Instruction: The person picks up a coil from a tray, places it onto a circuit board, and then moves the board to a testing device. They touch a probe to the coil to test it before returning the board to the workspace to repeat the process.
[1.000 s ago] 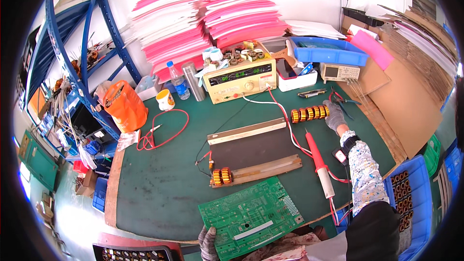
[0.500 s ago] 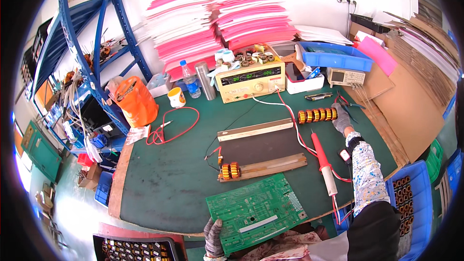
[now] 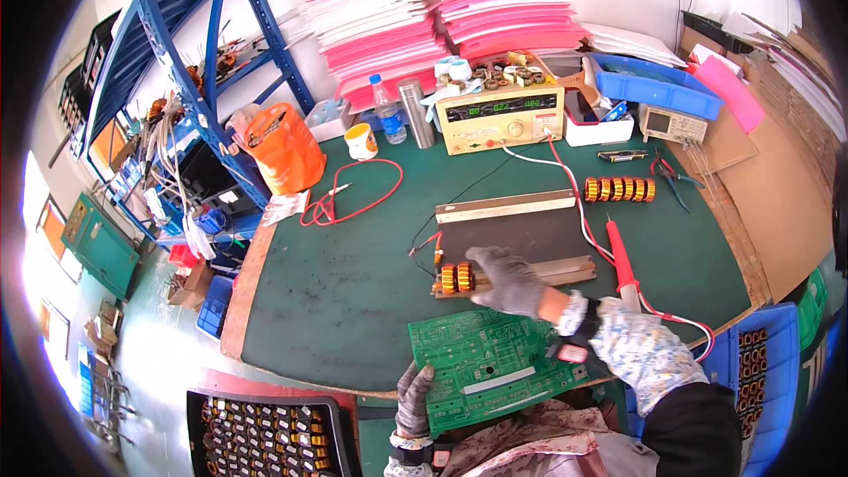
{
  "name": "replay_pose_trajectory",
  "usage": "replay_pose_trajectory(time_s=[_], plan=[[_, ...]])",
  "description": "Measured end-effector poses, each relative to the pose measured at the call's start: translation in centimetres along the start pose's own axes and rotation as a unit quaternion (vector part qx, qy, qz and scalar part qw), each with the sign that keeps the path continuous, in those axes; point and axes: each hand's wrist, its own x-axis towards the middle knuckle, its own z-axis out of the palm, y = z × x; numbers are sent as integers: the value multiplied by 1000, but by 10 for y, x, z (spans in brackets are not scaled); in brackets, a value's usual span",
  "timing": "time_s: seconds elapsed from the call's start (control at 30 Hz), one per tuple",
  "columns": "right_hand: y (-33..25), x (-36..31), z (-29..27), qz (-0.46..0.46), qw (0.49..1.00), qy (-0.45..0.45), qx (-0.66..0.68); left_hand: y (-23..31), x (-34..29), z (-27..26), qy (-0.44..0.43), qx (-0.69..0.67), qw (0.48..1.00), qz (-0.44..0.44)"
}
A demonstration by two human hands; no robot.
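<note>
On the near side of the two coils (image 3: pixel 464 276), the left hand (image 3: pixel 412 399) is clamped on the circuit board (image 3: pixel 484 356), probably light and stiff, best held by edges. Just right of the coils is the right hand (image 3: pixel 511 284); its grip I cannot tell.

Gloved left grip (image 3: pixel 412 399) holding green circuit board (image 3: pixel 481 355), gloved right grip (image 3: pixel 508 281) near two golden coils (image 3: pixel 457 278)

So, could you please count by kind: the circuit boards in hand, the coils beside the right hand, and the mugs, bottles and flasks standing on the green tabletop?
Circuit board, in the left hand: 1
Coils beside the right hand: 2
Mug: 1
Bottle: 1
Flask: 1
Total: 6
</note>
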Motion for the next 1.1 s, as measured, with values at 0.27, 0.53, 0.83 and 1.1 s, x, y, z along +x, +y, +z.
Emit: replay_pose_trajectory(time_s=[0.27, 0.53, 0.83, 1.1], plan=[[-16, -23, -4, 85, 994, 20, 68, -1, -4, -3, 16, -22, 1000, 11], [4, -152, -35, 252, 925, 80, 273, 6, 1, -4, -23, -23, 999, 11], [-7, -153, -34, 227, 945, 118, 206, 1, -2, -3, 5, -6, 1000, 11], [-4, -148, -42, 243, 940, 43, 237, 2, -3, -4, -4, 4, 1000, 17]])
